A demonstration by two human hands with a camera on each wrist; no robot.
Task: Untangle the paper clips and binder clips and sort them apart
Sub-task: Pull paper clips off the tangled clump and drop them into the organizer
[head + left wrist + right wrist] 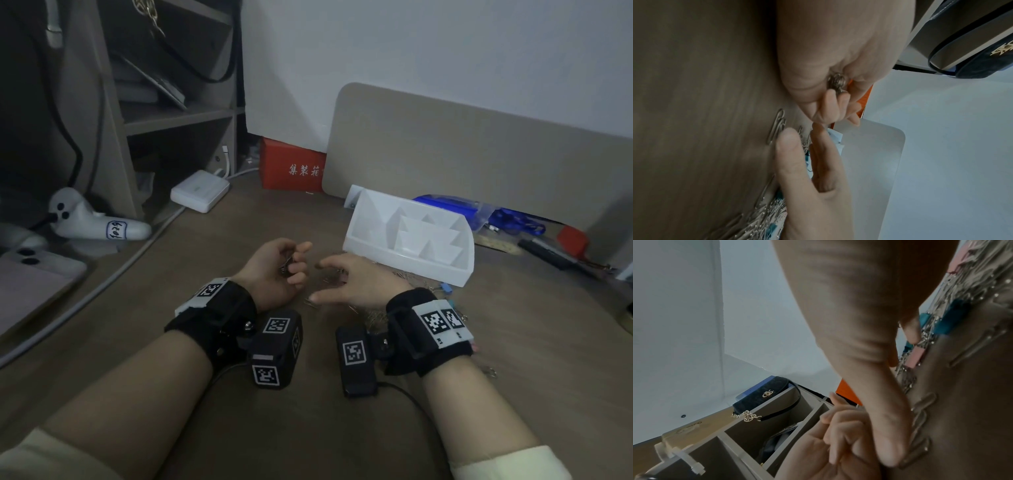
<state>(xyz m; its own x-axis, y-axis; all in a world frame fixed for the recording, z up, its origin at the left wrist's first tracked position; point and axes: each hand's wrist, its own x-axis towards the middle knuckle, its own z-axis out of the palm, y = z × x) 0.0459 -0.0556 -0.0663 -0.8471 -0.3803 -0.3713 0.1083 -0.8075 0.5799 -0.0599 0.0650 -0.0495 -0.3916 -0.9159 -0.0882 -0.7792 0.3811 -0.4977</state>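
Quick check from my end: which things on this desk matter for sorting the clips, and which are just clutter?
For the job:
- pile of paper clips and binder clips
- white divided tray
- metal clip held in the left hand
- right hand, open above the pile

Just lying about:
- red box
- white charger
- white controller
- blue plastic bag
- phone

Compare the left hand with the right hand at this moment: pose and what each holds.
The left hand has its fingers curled round small metal clips; the right hand holds nothing, fingers spread. The left hand lies palm-up beside the clip pile; the right hand arches palm-down over that pile, thumb by loose paper clips. Both wear black wrist straps and lie over the brown tabletop.
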